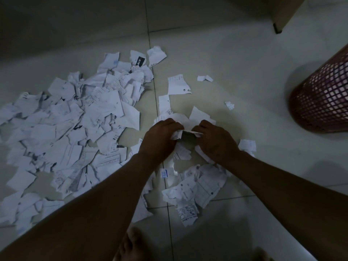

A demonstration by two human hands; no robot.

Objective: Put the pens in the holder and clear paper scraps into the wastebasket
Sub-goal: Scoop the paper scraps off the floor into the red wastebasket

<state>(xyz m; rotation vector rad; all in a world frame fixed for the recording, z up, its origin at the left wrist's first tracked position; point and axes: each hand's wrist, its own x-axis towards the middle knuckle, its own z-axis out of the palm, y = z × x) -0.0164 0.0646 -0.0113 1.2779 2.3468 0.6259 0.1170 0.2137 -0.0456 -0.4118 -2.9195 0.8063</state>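
Note:
A big heap of torn white paper scraps (pixel 71 125) covers the tiled floor on the left. Smaller scraps (pixel 195 183) lie around and under my arms, and a few single pieces (pixel 178 84) lie farther out. My left hand (pixel 160 140) and my right hand (pixel 216 142) are close together low over the floor, fingers curled, both gripping a crumpled bunch of scraps (pixel 183 129) between them. The red mesh wastebasket (pixel 320 98) stands at the right edge, apart from my hands. No pens or holder are in view.
A furniture leg (pixel 277 30) stands at the back right. My bare feet (pixel 130 245) show at the bottom edge. Pale floor tiles (pixel 235 59) lie between the scraps and the wastebasket. The room is dim.

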